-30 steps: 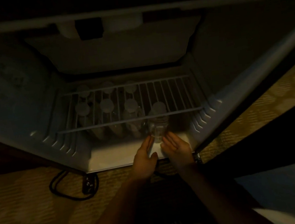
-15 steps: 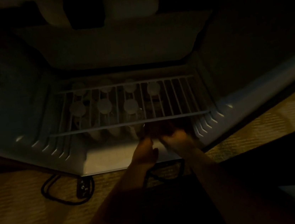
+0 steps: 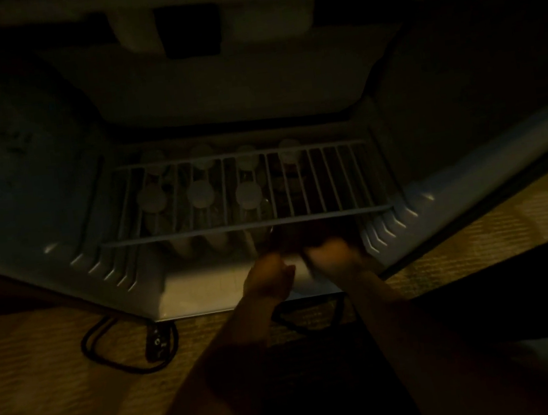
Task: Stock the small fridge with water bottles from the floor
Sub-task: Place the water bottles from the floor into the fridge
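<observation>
Where the left hand (image 3: 267,277) and right hand (image 3: 332,255) sit side by side at the mouth of the small fridge (image 3: 207,294), the wire shelf (image 3: 247,225) crosses just above them. Dark open room lies beyond the right hand. Water bottles (image 3: 200,195) stand under the shelf, beyond and left of the left hand, their pale round caps in two rows. Both hands are blurred, and I cannot tell whether either grips anything.

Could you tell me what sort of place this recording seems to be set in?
Probably a hotel room or bedroom, though the dim light leaves it unsure. A small fridge stands open at floor level, patterned carpet runs in front of it, and a black cord lies loose on the carpet.
</observation>
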`<state>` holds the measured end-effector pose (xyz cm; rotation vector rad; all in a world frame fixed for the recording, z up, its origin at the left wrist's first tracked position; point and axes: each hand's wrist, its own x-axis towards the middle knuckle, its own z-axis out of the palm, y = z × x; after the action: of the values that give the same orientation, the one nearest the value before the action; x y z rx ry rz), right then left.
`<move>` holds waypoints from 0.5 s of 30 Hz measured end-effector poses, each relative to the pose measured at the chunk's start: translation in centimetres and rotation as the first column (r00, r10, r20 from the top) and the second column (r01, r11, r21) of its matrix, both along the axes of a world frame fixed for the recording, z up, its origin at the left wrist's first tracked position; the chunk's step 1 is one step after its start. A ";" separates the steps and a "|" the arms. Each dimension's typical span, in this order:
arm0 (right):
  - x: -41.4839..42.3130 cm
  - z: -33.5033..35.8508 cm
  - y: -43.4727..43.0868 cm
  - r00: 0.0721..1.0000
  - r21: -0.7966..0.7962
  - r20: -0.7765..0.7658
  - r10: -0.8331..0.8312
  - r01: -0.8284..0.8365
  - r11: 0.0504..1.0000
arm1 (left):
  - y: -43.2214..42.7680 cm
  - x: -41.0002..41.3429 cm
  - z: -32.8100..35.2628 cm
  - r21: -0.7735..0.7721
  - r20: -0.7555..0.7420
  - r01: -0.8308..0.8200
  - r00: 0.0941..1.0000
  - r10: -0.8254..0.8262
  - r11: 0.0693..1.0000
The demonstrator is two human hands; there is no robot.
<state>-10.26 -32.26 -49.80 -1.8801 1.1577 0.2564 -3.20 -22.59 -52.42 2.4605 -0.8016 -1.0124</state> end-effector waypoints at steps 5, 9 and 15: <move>-1.6 0.5 1.6 0.958 -0.068 0.287 0.015 0.005 0.998 | 2.4 -0.9 1.2 -0.133 -0.130 -0.099 0.988 0.082 0.986; -3.1 2.1 2.8 0.960 -0.003 0.279 0.035 -0.036 0.999 | 4.4 -2.1 3.4 -0.159 -0.196 -0.144 0.974 0.112 0.977; -4.4 7.3 4.3 0.938 -0.114 0.228 0.263 -0.242 0.964 | 7.6 -2.5 9.6 -0.130 -0.087 -0.047 0.996 0.036 0.990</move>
<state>-14.66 -27.95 -42.54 -2.0712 0.7734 0.1163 -5.72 -15.02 -42.79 2.2984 -0.7621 -1.0080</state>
